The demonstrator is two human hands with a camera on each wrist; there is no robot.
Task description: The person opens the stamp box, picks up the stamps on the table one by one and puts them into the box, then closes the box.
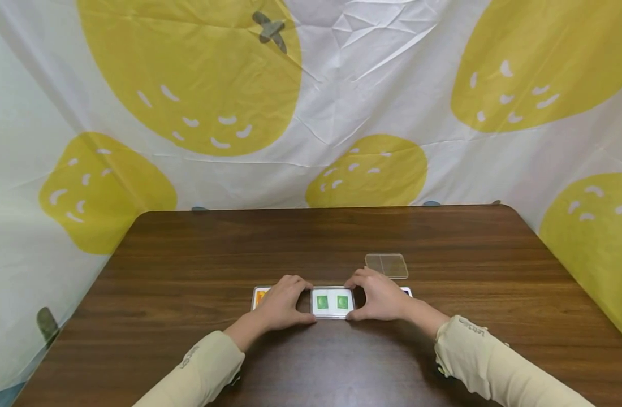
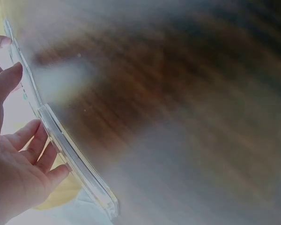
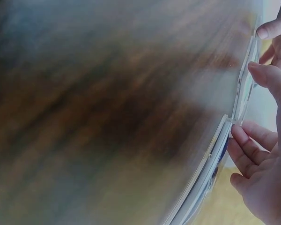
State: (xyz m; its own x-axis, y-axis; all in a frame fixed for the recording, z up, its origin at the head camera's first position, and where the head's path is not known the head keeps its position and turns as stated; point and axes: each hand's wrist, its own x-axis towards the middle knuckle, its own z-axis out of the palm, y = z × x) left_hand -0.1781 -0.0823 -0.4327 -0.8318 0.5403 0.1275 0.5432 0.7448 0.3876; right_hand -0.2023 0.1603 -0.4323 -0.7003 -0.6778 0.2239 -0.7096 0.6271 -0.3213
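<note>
In the head view, a shallow clear plastic case [image 1: 332,314] lies mid-table, with two green pictures on white inside. My left hand [image 1: 285,305] holds its left end, thumb at the near corner and a fingertip at the far one. The right hand [image 1: 382,297] grips the other end the same way. Under the left hand, a second case [image 1: 259,294] with an orange picture is partly covered. A third case [image 1: 407,291] shows only a corner past the right hand. Both wrist views show the flat cases edge-on, end to end.
Behind the right hand, a loose transparent lid [image 1: 388,265] lies flat on the brown wooden table [image 1: 240,237]. A white cloth [image 1: 229,181] with yellow fruit shapes hangs beyond the table's far edge. Cuffed pale sleeves [image 1: 214,350] cover both forearms.
</note>
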